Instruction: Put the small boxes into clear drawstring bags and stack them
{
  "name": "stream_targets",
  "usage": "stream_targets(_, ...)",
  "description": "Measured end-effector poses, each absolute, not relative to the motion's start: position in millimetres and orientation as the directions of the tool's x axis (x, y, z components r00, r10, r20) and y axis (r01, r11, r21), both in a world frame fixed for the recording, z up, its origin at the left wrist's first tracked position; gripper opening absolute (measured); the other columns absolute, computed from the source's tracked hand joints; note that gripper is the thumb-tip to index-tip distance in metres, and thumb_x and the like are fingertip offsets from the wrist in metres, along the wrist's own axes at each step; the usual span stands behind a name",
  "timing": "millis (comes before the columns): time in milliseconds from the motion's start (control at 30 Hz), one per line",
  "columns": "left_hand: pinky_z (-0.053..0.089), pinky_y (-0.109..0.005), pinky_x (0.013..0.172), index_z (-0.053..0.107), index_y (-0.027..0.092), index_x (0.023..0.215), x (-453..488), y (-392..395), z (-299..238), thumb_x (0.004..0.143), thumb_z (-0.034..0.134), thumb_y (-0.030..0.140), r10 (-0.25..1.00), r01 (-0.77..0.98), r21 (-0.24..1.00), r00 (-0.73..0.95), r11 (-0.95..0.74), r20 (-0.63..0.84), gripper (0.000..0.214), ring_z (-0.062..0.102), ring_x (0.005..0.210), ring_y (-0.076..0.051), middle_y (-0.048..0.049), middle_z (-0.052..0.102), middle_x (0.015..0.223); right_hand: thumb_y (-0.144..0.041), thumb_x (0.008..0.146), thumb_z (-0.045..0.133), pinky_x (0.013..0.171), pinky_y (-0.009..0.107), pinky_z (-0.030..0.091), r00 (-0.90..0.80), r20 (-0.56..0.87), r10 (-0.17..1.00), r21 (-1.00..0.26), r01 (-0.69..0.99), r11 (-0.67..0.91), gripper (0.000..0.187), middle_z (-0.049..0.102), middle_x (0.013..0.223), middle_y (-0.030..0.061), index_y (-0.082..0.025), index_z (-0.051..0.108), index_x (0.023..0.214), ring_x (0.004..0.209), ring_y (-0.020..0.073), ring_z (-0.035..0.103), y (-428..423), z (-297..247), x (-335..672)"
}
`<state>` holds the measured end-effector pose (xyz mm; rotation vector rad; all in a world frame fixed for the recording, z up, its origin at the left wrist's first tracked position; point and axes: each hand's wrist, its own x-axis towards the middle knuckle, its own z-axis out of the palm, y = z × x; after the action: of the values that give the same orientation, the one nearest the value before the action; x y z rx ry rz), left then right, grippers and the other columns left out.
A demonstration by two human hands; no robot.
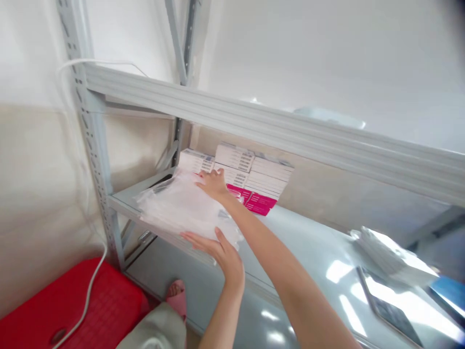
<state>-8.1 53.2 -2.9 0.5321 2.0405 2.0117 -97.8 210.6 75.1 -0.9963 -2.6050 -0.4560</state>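
Observation:
A floppy stack of clear plastic bags point(178, 203) lies at the left end of a grey metal shelf point(308, 237). My left hand point(220, 252) grips the stack's near edge, thumb on top and fingers stretched along the underside. My right hand point(214, 184) rests on top of the stack at its far side, fingers bent and pressing down on the bags, right beside the boxes behind.
White and pink flat boxes point(254, 179) are stacked at the back of the shelf. Further right lie a pile of white packets point(388, 252), a dark tablet point(388, 308) and something blue point(450, 291). A red crate point(101, 300), a white cable point(90, 286) and my foot in a pink slipper point(177, 295) are below.

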Motion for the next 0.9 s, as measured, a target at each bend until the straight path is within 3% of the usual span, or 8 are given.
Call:
stream_targets(200,-0.002,-0.061,0.112,-0.017,0.003,0.146,6,50,-1,0.095,0.021,0.047,0.39,0.163,0.983,-0.903,-0.079,0.181,0.077,-0.016,0.142,-0.036,-0.0241,-0.019,0.153,-0.046,0.098,0.032,0.111,0.051,0.004,-0.61,0.624,0.488,0.126,0.695,0.707,0.044,0.055,0.128,0.0088,-0.021,0.039,0.133,0.12,0.0254,0.043,192,91,-52)
stream_targets(300,0.0,-0.064,0.111,-0.012,0.005,0.147,14,39,-6,0.095,0.019,0.042,0.26,0.306,0.949,-0.913,-0.079,0.316,0.071,-0.009,0.142,-0.038,-0.0216,-0.012,0.156,-0.045,0.099,0.027,0.113,0.046,0.004,-0.526,0.685,0.505,0.065,0.734,0.676,0.041,0.055,0.128,0.0054,-0.024,0.038,0.133,0.12,0.0224,0.043,172,90,3)
stream_targets(367,0.003,-0.063,0.112,-0.008,0.01,0.149,26,30,-15,0.094,0.02,0.038,0.151,0.504,0.862,-0.849,-0.061,0.507,0.068,-0.005,0.143,-0.038,-0.0166,-0.007,0.157,-0.045,0.098,0.028,0.113,0.044,0.006,-0.484,0.69,0.538,0.028,0.761,0.649,0.04,0.057,0.125,0.0049,-0.026,0.04,0.131,0.119,0.0219,0.043,158,82,50)
stream_targets(467,0.005,-0.061,0.114,0.002,0.018,0.15,56,18,-31,0.091,0.033,0.033,0.062,0.817,0.542,-0.542,-0.198,0.838,0.068,-0.004,0.143,-0.038,-0.0104,-0.006,0.158,-0.042,0.097,0.034,0.111,0.044,0.012,-0.393,0.667,0.633,-0.049,0.824,0.564,0.036,0.059,0.121,0.0062,-0.026,0.044,0.128,0.118,0.023,0.045,146,64,129)
stream_targets(567,0.007,-0.061,0.115,0.026,0.023,0.145,92,21,-37,0.089,0.04,0.022,0.28,0.822,0.302,-0.182,-0.483,0.943,0.057,0.007,0.144,-0.034,-0.0097,0.015,0.156,-0.032,0.095,0.04,0.106,0.044,0.019,-0.195,0.663,0.723,-0.166,0.903,0.395,0.029,0.06,0.121,0.0073,-0.025,0.05,0.121,0.115,0.0236,0.047,151,49,218)
stream_targets(633,0.017,-0.056,0.115,0.046,0.023,0.133,112,39,-33,0.09,0.038,0.018,0.511,0.711,0.3,0.095,-0.636,0.855,0.044,0.022,0.142,-0.029,-0.0096,0.037,0.147,-0.027,0.093,0.041,0.103,0.042,0.023,-0.013,0.661,0.751,-0.259,0.935,0.244,0.027,0.061,0.118,0.0074,-0.023,0.054,0.116,0.114,0.0232,0.048,162,44,280)
stream_targets(733,0.026,-0.05,0.114,0.061,0.023,0.115,128,84,-29,0.091,0.038,0.019,0.611,0.608,0.299,0.404,-0.736,0.681,0.034,0.032,0.138,-0.024,-0.006,0.048,0.141,-0.024,0.09,0.042,0.099,0.042,0.027,0.227,0.634,0.739,-0.333,0.943,-0.004,0.029,0.062,0.116,0.0095,-0.022,0.057,0.115,0.113,0.0251,0.049,179,40,370)
stream_targets(900,0.027,-0.06,0.108,0.057,0.017,0.12,125,144,-55,0.091,0.041,0.03,0.773,0.786,0.323,0.286,-0.527,0.567,0.035,0.026,0.14,-0.032,-0.0137,0.043,0.143,-0.033,0.089,0.042,0.098,0.046,0.03,0.553,0.501,0.666,-0.409,0.829,-0.381,0.045,0.053,0.129,0.0184,-0.015,0.051,0.129,0.121,0.0315,0.043,205,35,483)
